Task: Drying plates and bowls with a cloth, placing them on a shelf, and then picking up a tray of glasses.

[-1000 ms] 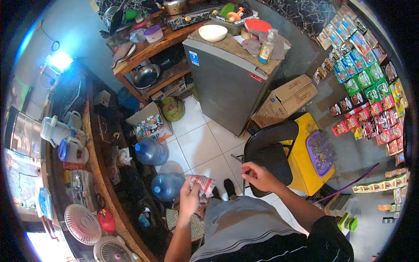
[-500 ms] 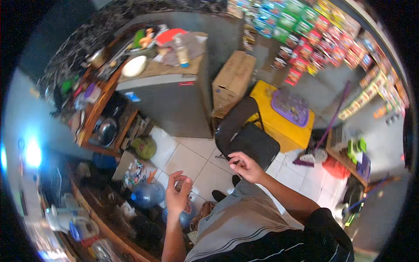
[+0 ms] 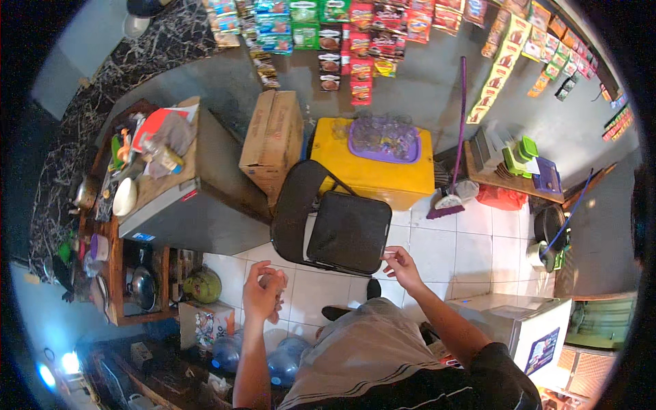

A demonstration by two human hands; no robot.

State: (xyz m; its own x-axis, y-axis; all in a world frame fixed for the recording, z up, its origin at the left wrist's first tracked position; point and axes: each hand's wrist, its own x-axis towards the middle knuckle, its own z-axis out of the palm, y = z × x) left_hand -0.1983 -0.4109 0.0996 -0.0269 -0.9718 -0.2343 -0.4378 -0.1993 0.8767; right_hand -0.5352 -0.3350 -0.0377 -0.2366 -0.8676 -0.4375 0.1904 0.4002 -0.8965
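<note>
- Head view looks straight down on a person standing on a white tiled floor point(image 3: 478, 239) in a crowded small shop.
- Left hand point(image 3: 263, 292) is raised in front of the body, fingers curled together around a small sachet point(image 3: 277, 301) with a reddish edge; the sachet is mostly hidden by the fingers, so its kind cannot be told.
- Right hand point(image 3: 403, 266) is held apart from the left, thumb and forefinger pinched on a tiny pale strip point(image 3: 387, 253), too small to identify.
- Both hands hover over the floor just in front of a black folding chair point(image 3: 335, 222), the right one near the front edge of its seat.
- Behind the chair stands a yellow box point(image 3: 372, 171) carrying a purple tray point(image 3: 383, 140) of clear glasses.
- A brown cardboard carton point(image 3: 273, 137) stands just left of the yellow box.
- A grey cabinet point(image 3: 198, 212) to the left has a cluttered wooden top with a white bowl point(image 3: 124, 197).
- A purple-handled broom point(image 3: 456, 137) leans against the wall to the right of the yellow box.
- Rows of hanging snack packets point(image 3: 355, 34) cover the wall.
- Blue water jugs point(image 3: 283, 359) lie low by the person's left forearm.
</note>
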